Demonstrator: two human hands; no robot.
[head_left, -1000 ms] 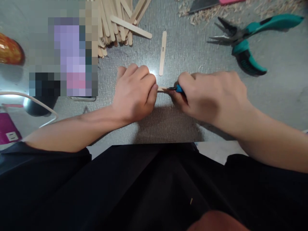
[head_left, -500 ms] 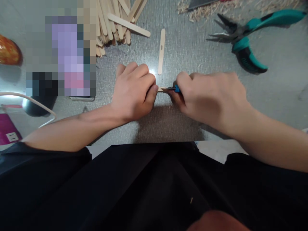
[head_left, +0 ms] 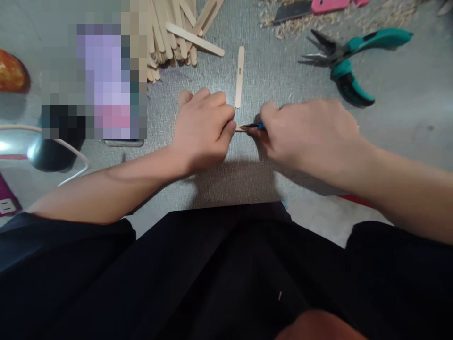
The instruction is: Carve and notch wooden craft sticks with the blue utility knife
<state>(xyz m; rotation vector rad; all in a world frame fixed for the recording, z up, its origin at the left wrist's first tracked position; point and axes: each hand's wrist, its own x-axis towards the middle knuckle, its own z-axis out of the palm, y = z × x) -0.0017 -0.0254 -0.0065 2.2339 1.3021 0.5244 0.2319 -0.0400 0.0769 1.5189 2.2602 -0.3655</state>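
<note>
My left hand (head_left: 205, 125) is closed, its thumb and fingers pinching a wooden craft stick (head_left: 241, 131) whose short bare part juts out to the right. My right hand (head_left: 307, 130) is closed around a blue-handled craft knife (head_left: 261, 125). The knife's dark pointed tip rests on or just over the stick. Most of the handle and of the stick are hidden by the fingers. Just beyond both hands, a second craft stick (head_left: 239, 78) with a small slot near its middle lies on the grey table (head_left: 240, 184).
A pile of craft sticks (head_left: 177, 38) lies at the back left. Teal-handled pliers (head_left: 339, 61) lie open at the right. Behind them is a pink-handled cutter (head_left: 329, 5) among wood shavings (head_left: 283, 30). A white cable (head_left: 76, 148) and a dark rounded object (head_left: 53, 156) are at the left.
The view has shifted slightly, so more of the pink handle shows. Both hands keep their grips, and the knife tip sits a little differently against the stick.
</note>
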